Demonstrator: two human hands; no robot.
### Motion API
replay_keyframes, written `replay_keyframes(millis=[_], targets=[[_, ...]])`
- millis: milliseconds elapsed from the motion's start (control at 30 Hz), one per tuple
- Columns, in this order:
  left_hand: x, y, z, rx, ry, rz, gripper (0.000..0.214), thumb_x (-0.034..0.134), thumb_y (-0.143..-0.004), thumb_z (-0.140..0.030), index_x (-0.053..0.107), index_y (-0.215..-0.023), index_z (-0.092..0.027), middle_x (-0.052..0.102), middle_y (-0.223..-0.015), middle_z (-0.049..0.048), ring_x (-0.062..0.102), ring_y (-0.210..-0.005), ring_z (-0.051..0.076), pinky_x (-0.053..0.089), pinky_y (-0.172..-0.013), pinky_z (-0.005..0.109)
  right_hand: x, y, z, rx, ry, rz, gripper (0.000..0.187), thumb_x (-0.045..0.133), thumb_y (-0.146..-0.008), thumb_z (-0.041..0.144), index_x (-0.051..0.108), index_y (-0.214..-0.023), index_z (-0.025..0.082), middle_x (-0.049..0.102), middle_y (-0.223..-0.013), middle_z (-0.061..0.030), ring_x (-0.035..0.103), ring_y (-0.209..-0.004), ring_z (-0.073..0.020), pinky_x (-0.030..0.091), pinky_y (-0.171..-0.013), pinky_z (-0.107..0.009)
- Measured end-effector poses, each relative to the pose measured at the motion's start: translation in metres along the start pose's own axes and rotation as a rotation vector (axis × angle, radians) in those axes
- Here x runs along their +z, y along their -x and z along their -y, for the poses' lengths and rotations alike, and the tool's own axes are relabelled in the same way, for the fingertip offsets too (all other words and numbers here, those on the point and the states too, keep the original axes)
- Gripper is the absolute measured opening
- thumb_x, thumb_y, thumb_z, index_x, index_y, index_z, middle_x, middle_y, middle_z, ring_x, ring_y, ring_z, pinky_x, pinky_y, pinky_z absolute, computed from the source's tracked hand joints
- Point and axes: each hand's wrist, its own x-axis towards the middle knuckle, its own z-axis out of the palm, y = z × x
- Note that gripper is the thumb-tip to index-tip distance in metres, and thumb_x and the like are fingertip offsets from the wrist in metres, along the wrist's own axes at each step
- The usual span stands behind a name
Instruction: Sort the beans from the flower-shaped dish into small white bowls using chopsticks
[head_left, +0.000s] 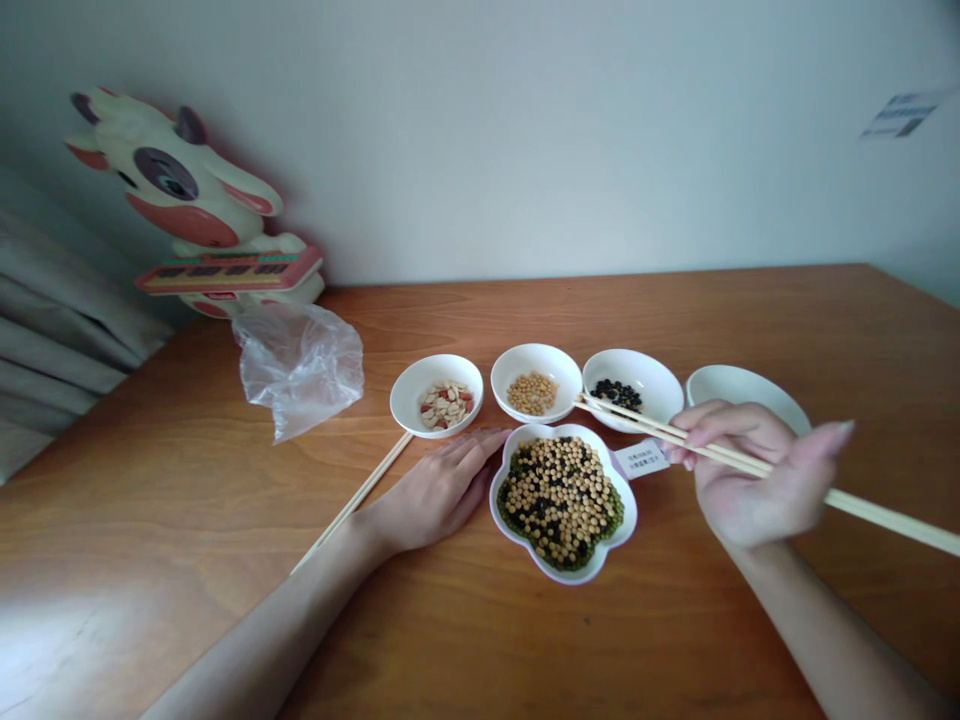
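Observation:
My right hand grips a pair of wooden chopsticks, their tips reaching the rim of a white bowl of black beans. My left hand lies flat on the wooden table, fingertips at the rim of a white flower-shaped bowl heaped with soybeans, black beans and green mung beans. A single wooden chopstick lies partly under that hand. Behind it stand a white bowl of peanuts and a white bowl of soybeans. Another white bowl stands behind my right hand, its inside hidden.
A small printed card lies beside the flower-shaped bowl. A crumpled clear plastic bag sits left of the bowls. A cow-shaped toy stands at the far corner of the table, with a grey curtain to its left.

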Motion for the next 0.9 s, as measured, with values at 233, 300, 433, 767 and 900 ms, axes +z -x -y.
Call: replay_keyframes(millis=[233,300,433,767,900], targets=[[0.001,0.0,0.0,-0.004,0.012,-0.002,0.061,0.047,-0.104,-0.014,0.031,-0.162,-0.023,0.047,-0.161,0.0124,0.049,-0.148,0.025,0.045,-0.124,0.048,0.011,-0.005,-0.012,0.1,0.245,-0.011,0.074,0.023,-0.101,0.074,0.071,-0.078,0.022,0.067,-0.077,-0.0098,0.06,-0.073,-0.0263,0.042,-0.063,-0.038],[0.002,0.0,0.0,-0.002,0.019,-0.005,0.06,0.047,-0.104,-0.014,0.031,-0.162,-0.023,0.047,-0.161,0.0121,0.048,-0.148,0.025,0.044,-0.124,0.048,0.005,-0.004,-0.009,0.084,0.201,-0.023,0.074,0.022,-0.102,0.072,0.071,-0.077,0.023,0.067,-0.077,-0.0094,0.058,-0.071,-0.0257,0.04,-0.062,-0.038],[0.003,0.0,0.001,0.004,0.025,-0.023,0.061,0.047,-0.105,-0.014,0.031,-0.162,-0.024,0.047,-0.161,0.0116,0.048,-0.148,0.026,0.045,-0.124,0.048,-0.014,-0.006,0.002,0.129,0.099,0.078,0.073,0.021,-0.105,0.068,0.072,-0.074,0.025,0.064,-0.074,-0.0085,0.057,-0.067,-0.0252,0.04,-0.062,-0.039],[0.002,0.0,0.001,-0.016,-0.005,-0.002,0.059,0.047,-0.106,-0.018,0.03,-0.163,-0.023,0.047,-0.161,0.0112,0.048,-0.148,0.026,0.045,-0.124,0.047,-0.046,-0.009,0.01,0.202,0.364,0.485,0.083,0.006,-0.101,0.073,0.068,-0.075,0.025,0.064,-0.076,-0.0089,0.058,-0.075,-0.0271,0.043,-0.069,-0.041],[0.002,-0.002,0.0,-0.017,0.002,-0.01,0.059,0.047,-0.106,-0.017,0.031,-0.163,-0.024,0.049,-0.16,0.0116,0.05,-0.146,0.027,0.046,-0.123,0.049,-0.045,-0.007,0.008,0.183,0.47,0.512,0.081,0.004,-0.104,0.069,0.067,-0.078,0.024,0.066,-0.077,-0.0083,0.06,-0.078,-0.027,0.044,-0.073,-0.04]])
